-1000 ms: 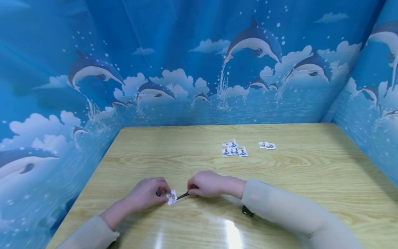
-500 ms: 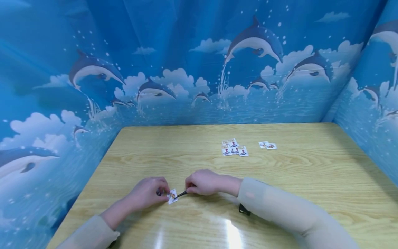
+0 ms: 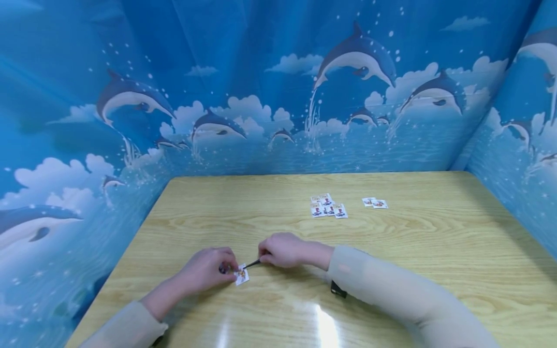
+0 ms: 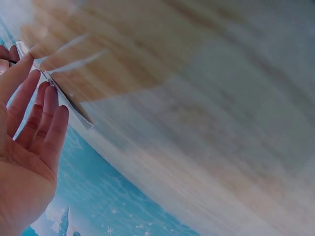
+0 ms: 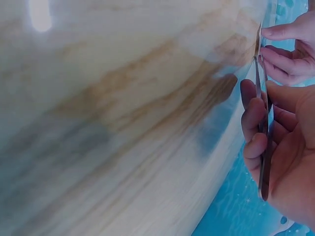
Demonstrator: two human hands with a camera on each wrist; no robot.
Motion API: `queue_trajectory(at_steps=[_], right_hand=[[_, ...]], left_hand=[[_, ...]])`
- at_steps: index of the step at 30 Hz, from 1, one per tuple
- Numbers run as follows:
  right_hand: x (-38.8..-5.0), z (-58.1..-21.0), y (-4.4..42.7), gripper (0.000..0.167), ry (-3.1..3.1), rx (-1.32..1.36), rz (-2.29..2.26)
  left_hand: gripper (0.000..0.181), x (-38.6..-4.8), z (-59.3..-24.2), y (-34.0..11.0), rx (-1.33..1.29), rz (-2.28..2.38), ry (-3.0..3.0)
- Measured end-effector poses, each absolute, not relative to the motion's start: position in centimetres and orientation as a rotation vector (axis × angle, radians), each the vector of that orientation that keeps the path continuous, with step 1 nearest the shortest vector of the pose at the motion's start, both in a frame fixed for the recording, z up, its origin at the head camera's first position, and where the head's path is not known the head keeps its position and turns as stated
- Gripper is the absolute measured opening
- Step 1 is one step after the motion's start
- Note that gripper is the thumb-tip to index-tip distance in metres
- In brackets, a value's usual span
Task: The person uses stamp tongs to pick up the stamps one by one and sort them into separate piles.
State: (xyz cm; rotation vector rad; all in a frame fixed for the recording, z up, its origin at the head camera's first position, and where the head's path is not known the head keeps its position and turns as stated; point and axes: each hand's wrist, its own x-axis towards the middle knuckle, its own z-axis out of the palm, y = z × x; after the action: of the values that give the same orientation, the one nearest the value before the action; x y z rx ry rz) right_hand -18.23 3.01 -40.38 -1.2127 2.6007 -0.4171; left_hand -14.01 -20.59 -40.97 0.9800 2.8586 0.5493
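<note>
My left hand (image 3: 208,269) pinches the edge of a small white picture card (image 3: 242,276) just above or on the table; the frames do not settle which. Edge-on in the left wrist view, the card (image 4: 69,101) meets the thumb and fingertips. A dark patch shows among the left fingers, too small to tell. My right hand (image 3: 284,250) grips slim metal tweezers (image 5: 265,142), which point left. Their tips reach the upper right edge of the card; whether they grasp it cannot be made out.
Toward the back of the wooden table (image 3: 209,208) lies a cluster of several similar picture cards (image 3: 328,207). To its right, two more cards (image 3: 375,203) overlap. A blue dolphin curtain (image 3: 261,96) stands behind the table and along its sides.
My right hand has shifted slightly left and away from me. The tweezer tips have gone from the card's right side to its upper edge. My left hand stays in place.
</note>
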Motion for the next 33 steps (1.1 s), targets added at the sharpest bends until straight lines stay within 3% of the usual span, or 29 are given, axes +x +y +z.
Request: queue_trajectory(at_steps=[21,33], right_hand=[[-18.6,-39.7,4.7,0.008,2.644,-1.185,-0.439],[-18.6,-39.8,8.6,0.008,2.660,-1.070,-0.494]], left_hand=[[0.015,-14.5,-40.2,-20.1,0.946,0.556,2.842],[0.018,-15.4,-40.5,-16.7,1.255,0.533,2.745]])
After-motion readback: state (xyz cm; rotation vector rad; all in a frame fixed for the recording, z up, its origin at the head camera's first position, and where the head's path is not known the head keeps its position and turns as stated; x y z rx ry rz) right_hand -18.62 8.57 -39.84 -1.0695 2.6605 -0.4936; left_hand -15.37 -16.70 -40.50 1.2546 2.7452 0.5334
